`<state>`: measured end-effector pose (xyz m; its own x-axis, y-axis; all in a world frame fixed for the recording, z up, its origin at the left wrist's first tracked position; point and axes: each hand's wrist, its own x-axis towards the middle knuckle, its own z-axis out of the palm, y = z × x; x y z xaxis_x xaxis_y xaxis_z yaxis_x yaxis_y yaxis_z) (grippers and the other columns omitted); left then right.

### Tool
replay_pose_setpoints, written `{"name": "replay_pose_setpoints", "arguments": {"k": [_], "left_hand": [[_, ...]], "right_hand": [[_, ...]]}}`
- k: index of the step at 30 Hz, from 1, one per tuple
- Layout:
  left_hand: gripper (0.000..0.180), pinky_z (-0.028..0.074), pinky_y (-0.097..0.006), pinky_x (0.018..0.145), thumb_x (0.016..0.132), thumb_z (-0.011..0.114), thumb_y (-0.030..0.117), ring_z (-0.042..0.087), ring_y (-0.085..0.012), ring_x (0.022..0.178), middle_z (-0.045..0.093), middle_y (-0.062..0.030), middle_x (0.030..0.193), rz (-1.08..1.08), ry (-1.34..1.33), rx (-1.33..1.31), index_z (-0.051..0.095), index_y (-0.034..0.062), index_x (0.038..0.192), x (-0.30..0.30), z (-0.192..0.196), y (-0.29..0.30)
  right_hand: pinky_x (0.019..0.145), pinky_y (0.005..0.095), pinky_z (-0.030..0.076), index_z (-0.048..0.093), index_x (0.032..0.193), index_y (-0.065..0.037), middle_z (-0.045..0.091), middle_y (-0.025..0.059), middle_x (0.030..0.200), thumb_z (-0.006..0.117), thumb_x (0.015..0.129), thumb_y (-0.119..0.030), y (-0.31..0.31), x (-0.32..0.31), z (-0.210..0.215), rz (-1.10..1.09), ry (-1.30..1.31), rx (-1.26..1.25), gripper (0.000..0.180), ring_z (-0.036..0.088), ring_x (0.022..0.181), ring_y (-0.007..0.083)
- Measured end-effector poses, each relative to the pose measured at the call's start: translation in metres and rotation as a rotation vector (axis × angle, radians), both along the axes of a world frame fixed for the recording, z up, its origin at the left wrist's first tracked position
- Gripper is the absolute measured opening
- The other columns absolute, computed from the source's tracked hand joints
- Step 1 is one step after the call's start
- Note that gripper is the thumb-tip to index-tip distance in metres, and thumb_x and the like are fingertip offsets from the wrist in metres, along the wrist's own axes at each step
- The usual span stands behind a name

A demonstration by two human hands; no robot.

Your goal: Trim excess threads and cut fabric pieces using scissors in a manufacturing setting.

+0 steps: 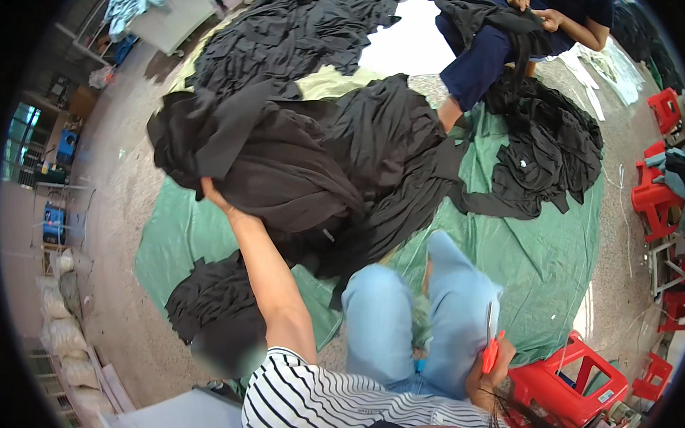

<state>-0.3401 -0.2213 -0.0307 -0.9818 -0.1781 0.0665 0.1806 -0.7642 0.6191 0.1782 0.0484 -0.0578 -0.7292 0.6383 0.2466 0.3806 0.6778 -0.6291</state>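
My left arm reaches forward, and my left hand [215, 196] is closed on the edge of a black garment [280, 156], lifting part of it. The fabric is bunched and hangs down toward a larger black heap. Close to my right thigh, my right hand [493, 367] grips red-handled scissors [490, 348], their metal blades pointing away from me. A smaller dark pile of cloth [213, 298] lies left of my knees, partly behind my forearm.
A green tarp [541, 282] covers the floor under the cloth. More black garments [291, 42] lie at the far side. Another person in dark clothes [481, 66] sits at the far right, hands on black fabric. A red stool [571, 379] stands at my right.
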Motion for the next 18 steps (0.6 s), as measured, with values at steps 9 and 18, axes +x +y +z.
{"name": "replay_pose_setpoints", "arguments": {"k": [9, 18], "left_hand": [[0.051, 0.039, -0.042, 0.106, 0.083, 0.061, 0.032, 0.053, -0.0277, 0.121, 0.059, -0.0143, 0.128, -0.017, 0.189, -0.423, 0.059, 0.001, 0.124, 0.173, 0.1, -0.08], [0.054, 0.037, -0.041, 0.107, 0.082, 0.064, 0.034, 0.052, -0.0286, 0.123, 0.059, -0.0162, 0.128, -0.49, 0.071, -0.893, 0.059, -0.0003, 0.124, 0.266, 0.09, -0.088]], "right_hand": [[0.085, 0.0419, 0.049, 0.052, 0.121, 0.0, 0.058, 0.0206, 0.112, 0.069, 0.083, -0.005, 0.007, -0.006, -0.005, -0.037, 0.015, -0.047, 0.041, 0.057, 0.103, 0.0383], [0.081, 0.0398, 0.05, 0.055, 0.12, -0.002, 0.055, 0.0187, 0.115, 0.069, 0.083, -0.004, 0.02, 0.026, 0.011, -0.038, 0.281, 0.069, 0.04, 0.057, 0.103, 0.0353]]}}
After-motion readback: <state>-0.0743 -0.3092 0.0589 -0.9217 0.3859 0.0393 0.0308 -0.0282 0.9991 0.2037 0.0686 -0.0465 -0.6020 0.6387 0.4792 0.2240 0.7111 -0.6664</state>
